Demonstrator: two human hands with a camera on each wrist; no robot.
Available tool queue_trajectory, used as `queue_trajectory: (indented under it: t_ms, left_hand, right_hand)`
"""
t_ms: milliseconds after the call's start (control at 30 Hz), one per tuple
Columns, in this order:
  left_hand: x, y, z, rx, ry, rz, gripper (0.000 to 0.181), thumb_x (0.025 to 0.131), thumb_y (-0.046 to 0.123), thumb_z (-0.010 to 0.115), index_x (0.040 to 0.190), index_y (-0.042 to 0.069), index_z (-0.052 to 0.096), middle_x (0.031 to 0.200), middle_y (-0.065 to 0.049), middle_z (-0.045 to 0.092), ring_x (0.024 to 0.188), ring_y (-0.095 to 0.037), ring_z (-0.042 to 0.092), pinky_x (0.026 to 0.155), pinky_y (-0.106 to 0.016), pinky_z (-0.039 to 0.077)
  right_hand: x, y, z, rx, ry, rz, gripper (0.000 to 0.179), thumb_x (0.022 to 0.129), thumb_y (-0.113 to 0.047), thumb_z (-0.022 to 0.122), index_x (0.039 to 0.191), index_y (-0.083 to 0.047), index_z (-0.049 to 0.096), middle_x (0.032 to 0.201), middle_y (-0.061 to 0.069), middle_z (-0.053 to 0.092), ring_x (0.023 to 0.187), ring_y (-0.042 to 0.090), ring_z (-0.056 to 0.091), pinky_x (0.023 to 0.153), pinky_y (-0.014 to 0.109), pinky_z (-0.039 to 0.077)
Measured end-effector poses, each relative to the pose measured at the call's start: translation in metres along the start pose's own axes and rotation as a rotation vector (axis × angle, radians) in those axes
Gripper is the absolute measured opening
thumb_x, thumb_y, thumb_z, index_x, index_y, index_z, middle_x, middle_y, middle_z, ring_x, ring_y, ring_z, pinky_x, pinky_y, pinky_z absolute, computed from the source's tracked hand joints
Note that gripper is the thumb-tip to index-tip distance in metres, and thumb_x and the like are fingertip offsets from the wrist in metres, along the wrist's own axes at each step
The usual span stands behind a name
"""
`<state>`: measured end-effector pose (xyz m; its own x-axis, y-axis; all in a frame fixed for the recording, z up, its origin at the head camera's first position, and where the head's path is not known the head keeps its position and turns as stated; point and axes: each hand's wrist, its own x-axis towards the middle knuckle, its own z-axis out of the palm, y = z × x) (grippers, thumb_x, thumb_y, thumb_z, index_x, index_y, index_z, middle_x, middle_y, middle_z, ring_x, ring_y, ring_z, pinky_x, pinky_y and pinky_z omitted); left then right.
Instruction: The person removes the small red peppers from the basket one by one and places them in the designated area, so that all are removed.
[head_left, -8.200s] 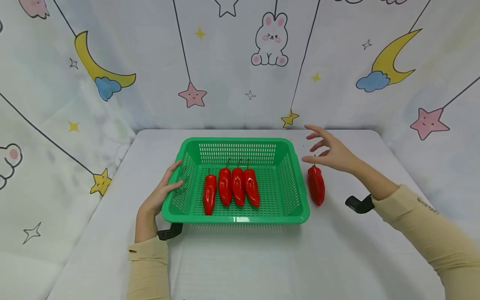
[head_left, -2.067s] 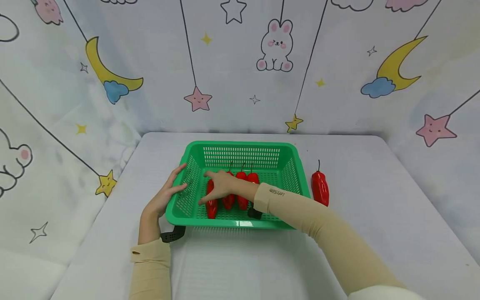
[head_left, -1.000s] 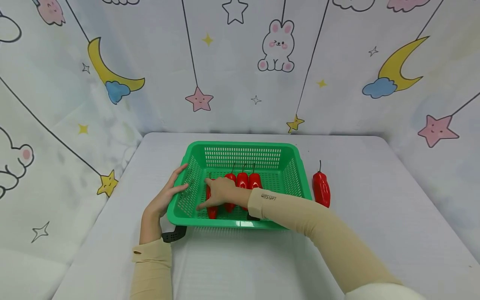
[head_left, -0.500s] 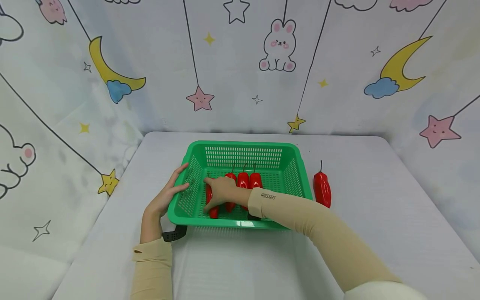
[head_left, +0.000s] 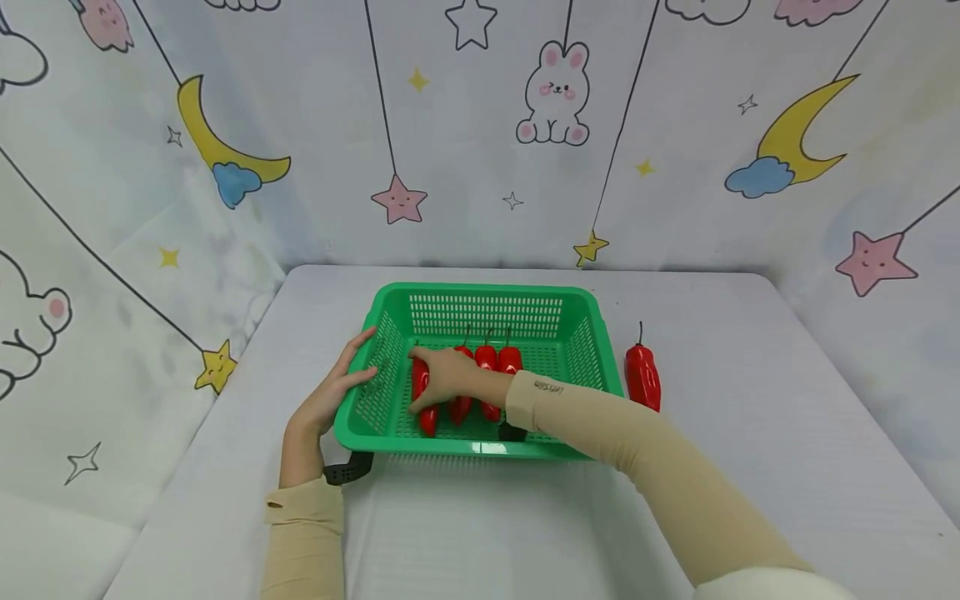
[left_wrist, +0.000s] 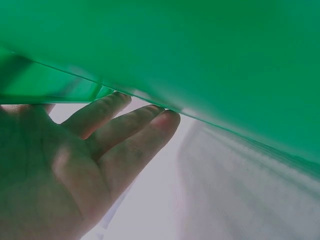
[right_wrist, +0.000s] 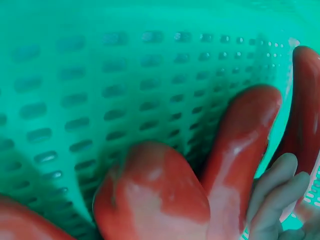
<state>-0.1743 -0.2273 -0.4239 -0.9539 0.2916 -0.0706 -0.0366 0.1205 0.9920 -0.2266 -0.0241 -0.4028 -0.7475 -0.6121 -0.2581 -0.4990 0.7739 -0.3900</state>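
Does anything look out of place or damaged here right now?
Possibly one long glossy red chili pepper: it lies alone on the white tabletop, right of the green perforated plastic basket, while four similar peppers lie inside. I see no spill or damage.

Green perforated basket, upright, containing four glossy red peppers side by side, leftmost pepper gripped by the right hand; fifth pepper outside, right.

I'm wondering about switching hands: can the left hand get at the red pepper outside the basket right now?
Probably not: the left hand holds the green basket at its left end, the loose red pepper lies beyond the right end, and the right sleeve crosses between.
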Motion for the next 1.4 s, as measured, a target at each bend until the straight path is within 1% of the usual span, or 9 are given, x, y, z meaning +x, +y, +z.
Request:
queue_trajectory:
  t_ms: [100,200,333,433,567,700,933,1233,1400]
  left_hand:
    - [0.000,0.000,0.000,-0.001,0.001,0.001,0.060,0.097,0.018,0.041,0.147,0.030,0.010,0.151,-0.001,-0.003,0.130,-0.036,0.020,0.092,-0.051,0.033]
    - [0.000,0.000,0.000,0.001,0.001,0.003,0.060,0.097,0.018,0.040,0.147,0.030,0.011,0.151,-0.001,-0.003,0.130,-0.035,0.019,0.093,-0.052,0.032]
    - [0.000,0.000,0.000,0.012,0.003,0.007,0.060,0.097,0.018,0.040,0.147,0.029,0.010,0.151,0.000,-0.003,0.131,-0.033,0.017,0.094,-0.052,0.030]
    - [0.000,0.000,0.000,0.012,0.001,0.005,0.060,0.097,0.019,0.041,0.147,0.029,0.010,0.151,-0.001,-0.003,0.131,-0.033,0.018,0.093,-0.050,0.032]
    - [-0.001,0.000,0.000,0.005,-0.003,0.002,0.060,0.097,0.019,0.042,0.147,0.029,0.010,0.151,-0.001,-0.002,0.129,-0.034,0.021,0.090,-0.046,0.037]
    - [-0.001,0.000,0.001,0.005,-0.001,0.003,0.061,0.097,0.020,0.042,0.147,0.029,0.010,0.151,-0.002,-0.002,0.129,-0.034,0.020,0.090,-0.047,0.035]
    - [0.000,0.000,0.001,0.008,0.006,0.003,0.061,0.097,0.019,0.042,0.147,0.031,0.010,0.151,-0.002,-0.003,0.131,-0.034,0.018,0.092,-0.050,0.034]
    - [-0.001,0.000,0.001,0.006,0.012,0.003,0.061,0.096,0.020,0.043,0.147,0.030,0.010,0.151,-0.003,-0.002,0.131,-0.034,0.018,0.092,-0.051,0.033]
    - [-0.001,0.000,0.001,0.006,0.011,0.007,0.061,0.096,0.021,0.043,0.147,0.030,0.010,0.151,-0.003,-0.002,0.130,-0.034,0.019,0.092,-0.050,0.033]
  right_hand:
    - [-0.001,0.002,-0.005,0.043,0.006,-0.021,0.083,0.069,-0.044,0.076,0.138,-0.020,0.035,0.093,0.002,0.058,0.076,0.014,0.055,0.060,0.025,0.046]
    - [-0.002,0.003,-0.012,0.109,0.009,-0.039,0.083,0.070,-0.039,0.077,0.138,-0.019,0.035,0.093,0.003,0.057,0.071,0.014,0.057,0.059,0.023,0.047]
    - [-0.004,0.004,-0.021,0.161,0.016,-0.060,0.084,0.069,-0.036,0.079,0.138,-0.019,0.034,0.101,0.005,0.056,0.080,0.014,0.056,0.062,0.024,0.047]
    - [-0.005,0.005,-0.026,0.179,0.019,-0.079,0.086,0.068,-0.036,0.079,0.139,-0.019,0.033,0.107,0.005,0.055,0.088,0.015,0.053,0.066,0.025,0.046]
    - [-0.009,0.005,-0.033,0.207,0.026,-0.112,0.087,0.068,-0.035,0.080,0.139,-0.018,0.033,0.109,0.005,0.054,0.092,0.016,0.053,0.068,0.025,0.047]
    - [-0.013,0.006,-0.041,0.231,0.036,-0.132,0.086,0.068,-0.034,0.080,0.138,-0.019,0.033,0.111,0.006,0.052,0.094,0.018,0.052,0.068,0.025,0.048]
    - [-0.020,0.010,-0.052,0.211,0.057,-0.127,0.084,0.067,-0.039,0.079,0.137,-0.025,0.034,0.114,0.005,0.050,0.099,0.019,0.050,0.067,0.025,0.049]
    - [-0.032,0.018,-0.064,0.246,0.075,-0.116,0.085,0.065,-0.041,0.081,0.136,-0.029,0.035,0.115,0.004,0.049,0.100,0.019,0.049,0.069,0.028,0.049]
    - [-0.040,0.024,-0.072,0.262,0.074,-0.098,0.084,0.066,-0.040,0.080,0.136,-0.029,0.035,0.115,0.004,0.049,0.100,0.020,0.049,0.069,0.029,0.049]
